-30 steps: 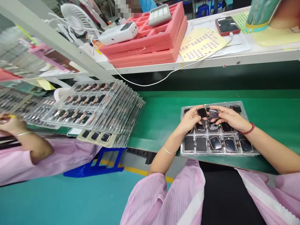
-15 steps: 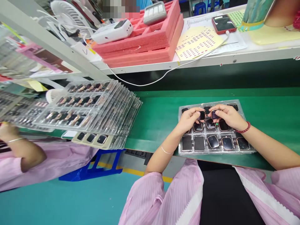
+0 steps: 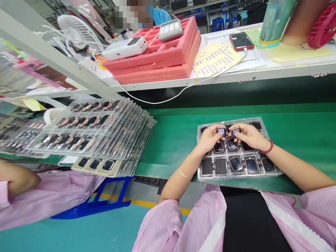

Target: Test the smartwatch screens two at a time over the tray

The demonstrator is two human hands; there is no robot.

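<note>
Left hand (image 3: 210, 139) and right hand (image 3: 249, 135) each pinching a watch case, now flipped label-side up, above the clear tray (image 3: 273, 171), cases drawn closer together

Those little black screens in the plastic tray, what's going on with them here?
A person in a pink smock sits at a green belt. The left hand and right hand each hold one small watch body up, lit faces showing, just above a clear tray with more of them in its pockets. To the left lies a fanned stack of filled trays, beside a co-worker's arm.
</note>
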